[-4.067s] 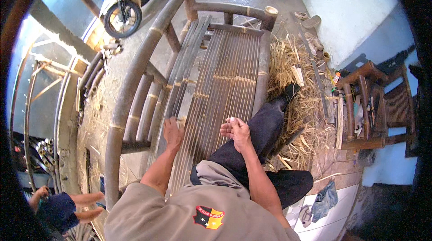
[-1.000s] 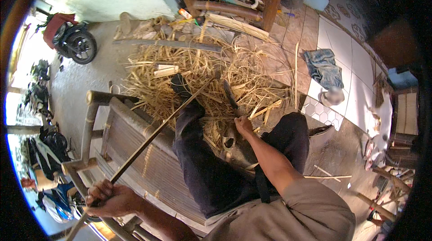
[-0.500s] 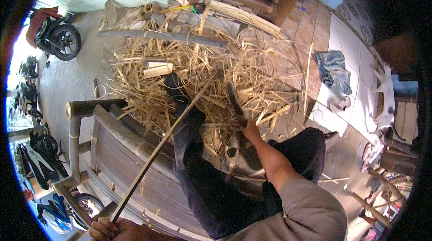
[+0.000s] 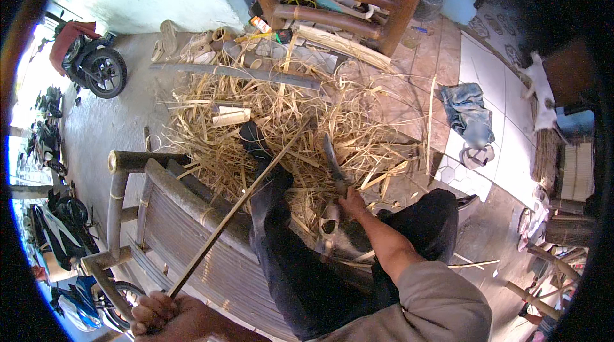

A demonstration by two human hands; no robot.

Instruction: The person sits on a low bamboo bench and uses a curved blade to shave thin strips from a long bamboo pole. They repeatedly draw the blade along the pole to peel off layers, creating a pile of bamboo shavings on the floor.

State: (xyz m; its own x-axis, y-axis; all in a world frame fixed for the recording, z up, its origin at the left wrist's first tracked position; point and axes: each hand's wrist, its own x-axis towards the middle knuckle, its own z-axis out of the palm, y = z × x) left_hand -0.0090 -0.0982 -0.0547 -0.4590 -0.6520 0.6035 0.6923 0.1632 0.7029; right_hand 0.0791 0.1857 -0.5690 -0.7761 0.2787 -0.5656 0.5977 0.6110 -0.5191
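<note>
My left hand (image 4: 157, 318), at the lower left, is closed around the near end of a long bamboo strip (image 4: 233, 208). The strip slants up and away to the right, across my dark-trousered leg, and its far end reaches over a heap of pale bamboo shavings (image 4: 300, 105). My right hand (image 4: 352, 204) grips the handle of a machete (image 4: 332, 158), whose dark blade points away from me above the shavings. A gap separates the blade from the strip. A cut bamboo tube (image 4: 329, 225) with an open end lies just below my right hand.
I sit on a bamboo bench (image 4: 198, 227). A motorbike (image 4: 96, 64) stands at the far left. Beyond the shavings are a flat grey slat (image 4: 236, 73) and a bamboo rack (image 4: 332, 9). Crumpled denim (image 4: 469, 112) lies on the right-hand floor, with a white cat (image 4: 543, 93) beyond.
The whole view has shifted slightly. My left hand sits a little higher and farther right in the picture, still on the strip. My right hand keeps the machete in nearly the same place.
</note>
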